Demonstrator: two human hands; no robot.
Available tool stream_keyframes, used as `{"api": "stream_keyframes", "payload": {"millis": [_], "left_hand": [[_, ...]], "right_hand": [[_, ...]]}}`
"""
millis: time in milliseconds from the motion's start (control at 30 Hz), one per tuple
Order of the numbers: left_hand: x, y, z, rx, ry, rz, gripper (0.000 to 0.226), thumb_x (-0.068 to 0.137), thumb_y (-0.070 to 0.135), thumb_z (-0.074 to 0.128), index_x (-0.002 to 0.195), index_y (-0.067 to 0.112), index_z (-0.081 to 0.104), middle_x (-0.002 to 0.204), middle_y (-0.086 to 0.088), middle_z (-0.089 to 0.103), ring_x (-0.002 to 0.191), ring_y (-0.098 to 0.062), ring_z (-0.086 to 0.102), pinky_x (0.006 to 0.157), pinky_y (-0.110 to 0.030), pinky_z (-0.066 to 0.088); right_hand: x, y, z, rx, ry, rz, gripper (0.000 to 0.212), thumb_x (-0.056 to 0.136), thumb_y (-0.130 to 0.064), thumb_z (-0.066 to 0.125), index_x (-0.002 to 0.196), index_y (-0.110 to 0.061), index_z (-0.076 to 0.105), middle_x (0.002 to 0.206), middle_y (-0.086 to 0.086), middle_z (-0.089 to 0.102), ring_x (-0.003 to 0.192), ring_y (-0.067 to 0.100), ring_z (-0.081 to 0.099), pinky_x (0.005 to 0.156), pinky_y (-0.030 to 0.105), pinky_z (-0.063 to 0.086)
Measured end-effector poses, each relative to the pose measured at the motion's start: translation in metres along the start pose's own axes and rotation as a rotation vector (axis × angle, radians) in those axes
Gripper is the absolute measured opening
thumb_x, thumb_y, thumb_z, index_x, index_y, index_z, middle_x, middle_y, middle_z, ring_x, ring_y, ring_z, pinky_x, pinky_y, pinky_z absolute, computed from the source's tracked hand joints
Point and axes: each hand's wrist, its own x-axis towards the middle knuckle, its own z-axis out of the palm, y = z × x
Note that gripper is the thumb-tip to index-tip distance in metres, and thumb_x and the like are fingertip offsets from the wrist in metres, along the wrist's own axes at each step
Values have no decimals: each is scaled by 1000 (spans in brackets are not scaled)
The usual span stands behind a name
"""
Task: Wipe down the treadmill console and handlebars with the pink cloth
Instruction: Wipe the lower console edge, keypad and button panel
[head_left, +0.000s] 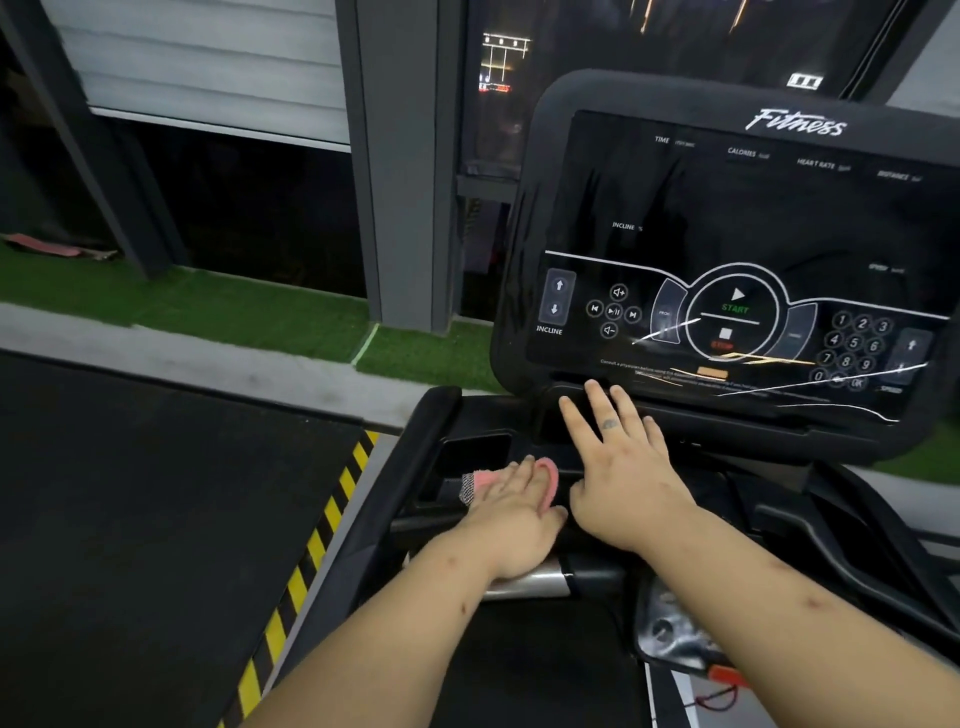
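The black treadmill console (727, 218) fills the upper right, its dark screen printed with START, INCLINE and a number pad. Below it runs a black tray and handlebar (415, 522). My left hand (511, 514) lies flat with straight fingers on the pink cloth (483, 478), pressing it onto the tray left of centre; most of the cloth is hidden under the fingers. My right hand (623, 467) rests open beside it, fingers spread and reaching up to the console's lower edge, holding nothing.
A recessed cup holder (467, 462) sits just left of the cloth. A neighbouring black treadmill belt (156, 493) with a yellow-black striped edge (311, 561) lies to the left. Green turf (234, 312) and a grey pillar (405, 156) stand beyond.
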Motion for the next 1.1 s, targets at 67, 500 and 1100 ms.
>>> {"api": "stream_keyframes", "payload": {"millis": [67,500,1100], "left_hand": [[9,9,1,15,11,-39,71,108,54,26,165,26,-5,172,5,-17,157,-14,-17,128,-43,-6],[6,1,-9,137,15,-38,65,108,53,17,165,29,-4,172,8,-13,157,-10,-10,128,-36,-5],[34,63,9,109,41,38,66,107,47,26,166,28,5,174,4,-4,159,-16,-9,128,-42,-5]], "right_hand": [[0,5,-3,12,-16,-8,92,96,-29,48,164,-30,-13,169,-1,-28,155,22,-27,128,51,-1],[7,30,-17,138,-33,-92,97,87,1,50,166,-24,0,173,-10,-11,158,10,-11,130,39,3],[12,42,-14,242,-52,-143,89,94,0,47,165,-28,2,172,-14,-8,158,8,-11,129,36,-1]]}}
